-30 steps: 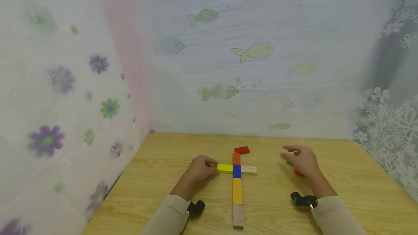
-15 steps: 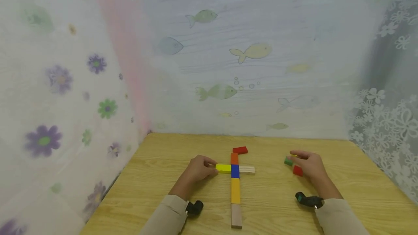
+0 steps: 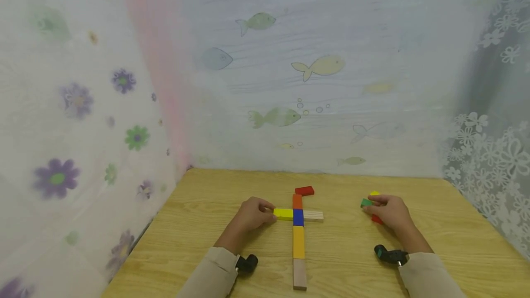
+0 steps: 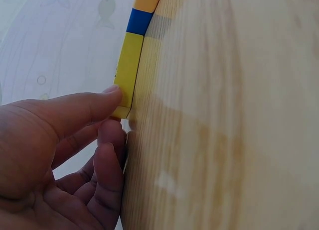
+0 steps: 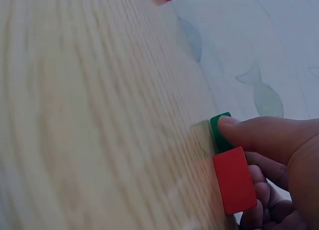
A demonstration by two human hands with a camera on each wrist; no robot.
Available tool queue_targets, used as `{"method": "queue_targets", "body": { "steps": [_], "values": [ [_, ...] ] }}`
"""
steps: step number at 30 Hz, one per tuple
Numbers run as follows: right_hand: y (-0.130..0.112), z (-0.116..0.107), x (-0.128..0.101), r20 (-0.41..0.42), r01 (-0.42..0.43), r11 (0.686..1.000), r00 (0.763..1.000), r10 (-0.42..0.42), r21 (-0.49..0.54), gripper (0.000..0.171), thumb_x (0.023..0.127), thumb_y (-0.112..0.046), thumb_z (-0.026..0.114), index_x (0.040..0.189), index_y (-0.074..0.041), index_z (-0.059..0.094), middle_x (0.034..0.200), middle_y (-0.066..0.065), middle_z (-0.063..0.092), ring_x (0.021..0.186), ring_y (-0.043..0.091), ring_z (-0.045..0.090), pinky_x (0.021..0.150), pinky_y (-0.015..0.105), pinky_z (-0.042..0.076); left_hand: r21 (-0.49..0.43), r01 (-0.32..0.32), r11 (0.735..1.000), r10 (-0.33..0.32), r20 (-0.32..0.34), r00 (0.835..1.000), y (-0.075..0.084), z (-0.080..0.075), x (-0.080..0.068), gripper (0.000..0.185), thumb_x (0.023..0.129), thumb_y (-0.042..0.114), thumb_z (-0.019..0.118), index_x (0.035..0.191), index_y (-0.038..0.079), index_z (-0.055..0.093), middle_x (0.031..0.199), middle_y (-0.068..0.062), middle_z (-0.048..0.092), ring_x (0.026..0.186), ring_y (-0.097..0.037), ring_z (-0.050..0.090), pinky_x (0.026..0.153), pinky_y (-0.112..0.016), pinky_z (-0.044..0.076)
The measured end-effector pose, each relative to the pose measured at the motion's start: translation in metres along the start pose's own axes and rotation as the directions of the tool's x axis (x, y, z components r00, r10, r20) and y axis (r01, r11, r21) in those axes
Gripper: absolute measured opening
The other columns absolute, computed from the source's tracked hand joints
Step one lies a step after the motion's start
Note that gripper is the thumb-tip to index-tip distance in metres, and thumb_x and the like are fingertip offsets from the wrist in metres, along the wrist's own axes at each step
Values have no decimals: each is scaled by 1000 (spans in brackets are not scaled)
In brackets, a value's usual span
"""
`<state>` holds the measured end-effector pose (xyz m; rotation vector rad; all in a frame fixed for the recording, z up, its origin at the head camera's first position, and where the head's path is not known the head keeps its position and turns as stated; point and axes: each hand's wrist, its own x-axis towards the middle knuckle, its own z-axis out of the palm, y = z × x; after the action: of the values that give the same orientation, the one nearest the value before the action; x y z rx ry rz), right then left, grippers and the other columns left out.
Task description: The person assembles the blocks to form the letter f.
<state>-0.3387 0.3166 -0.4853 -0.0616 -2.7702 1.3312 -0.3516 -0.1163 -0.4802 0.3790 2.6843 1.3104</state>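
In the head view, my left hand holds the outer end of a yellow block between thumb and index finger. That block lies flat against a blue block in a cross of blocks. The thumb presses the yellow block's end in the left wrist view. Off to the right, my right hand pinches a small green block, its thumb on the near side. A red block lies partly hidden under this hand, and another yellow block shows behind the fingers.
The cross also has an orange block, a plain wood block, an amber block and a pale brown block. A red block lies askew at its far end. The wooden table meets a fish-print curtain.
My right hand first moved right, uncovering the green and red blocks, then closed finger and thumb on the green block. My left hand has stayed at the yellow block.
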Motion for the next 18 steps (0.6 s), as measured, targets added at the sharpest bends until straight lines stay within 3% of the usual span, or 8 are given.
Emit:
{"method": "queue_targets", "body": {
  "steps": [18],
  "values": [
    [0, -1, 4, -9, 2, 995, 1000, -3, -96, 61, 92, -30, 79, 137, 9, 62, 128, 29, 66, 118, 46, 63, 94, 52, 56, -8, 0, 1000, 0, 13, 1000, 0, -1, 1, 30, 90, 24, 82, 119, 17, 79, 112, -8, 72, 97, -22, 66, 85, -42, 58]
  ]
}}
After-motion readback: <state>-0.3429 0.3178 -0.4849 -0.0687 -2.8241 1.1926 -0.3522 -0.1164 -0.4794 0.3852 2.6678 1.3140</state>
